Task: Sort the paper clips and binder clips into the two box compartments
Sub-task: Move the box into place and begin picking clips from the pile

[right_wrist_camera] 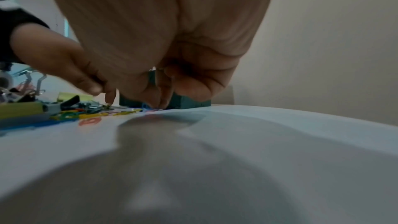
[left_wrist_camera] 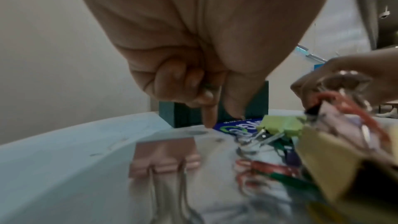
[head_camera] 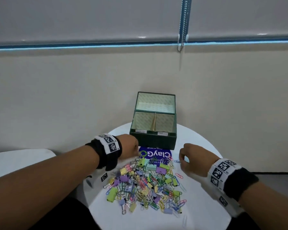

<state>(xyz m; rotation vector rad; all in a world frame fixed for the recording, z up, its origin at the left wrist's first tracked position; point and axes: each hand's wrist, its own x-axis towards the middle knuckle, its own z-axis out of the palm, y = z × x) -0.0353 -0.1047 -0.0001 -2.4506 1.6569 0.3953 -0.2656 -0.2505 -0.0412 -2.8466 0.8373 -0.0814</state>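
Observation:
A heap of coloured paper clips and binder clips (head_camera: 146,181) lies mid-table. The green box (head_camera: 154,140) stands behind it, lid up, its two front compartments showing no clips. My left hand (head_camera: 137,153) is at the heap's far left edge. In the left wrist view its index finger (left_wrist_camera: 207,118) and thumb point down at the table while the other fingers curl round something thin and greenish, seemingly a paper clip. My right hand (head_camera: 181,161) reaches down at the heap's right. Its thumb and fingertips (right_wrist_camera: 163,101) pinch at a blue paper clip (head_camera: 176,161) lying on the table.
A blue ClayGo packet (head_camera: 156,154) lies between the box and the heap. A pink binder clip (left_wrist_camera: 165,154) sits apart at the heap's left. The round white table (head_camera: 203,205) ends close behind the box at a beige wall. Another white surface (head_camera: 23,158) sits to the left.

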